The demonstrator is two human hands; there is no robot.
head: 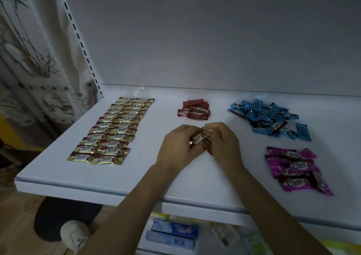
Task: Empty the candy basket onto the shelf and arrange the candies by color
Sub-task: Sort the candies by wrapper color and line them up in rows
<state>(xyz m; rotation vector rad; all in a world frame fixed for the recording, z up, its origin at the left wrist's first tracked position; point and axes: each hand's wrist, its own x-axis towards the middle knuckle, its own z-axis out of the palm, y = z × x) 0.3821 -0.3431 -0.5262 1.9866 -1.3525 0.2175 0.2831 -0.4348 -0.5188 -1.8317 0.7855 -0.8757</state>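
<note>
My left hand (178,144) and right hand (223,140) meet over the white shelf (134,178), fingers curled around a bunch of red-brown candies (203,142); gold candies (109,133) lie in rows at left; blue pile (263,118) and purple pile (297,168) at right.

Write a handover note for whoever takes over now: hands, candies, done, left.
The left hand and right hand both grip a small bunch of candies over the middle of the shelf.
Done: gold candies in two neat rows at left.
Sorted but loose: red pile, blue pile, purple group.
Left: place the held bunch, tidy those three. Basket not in view.
</note>
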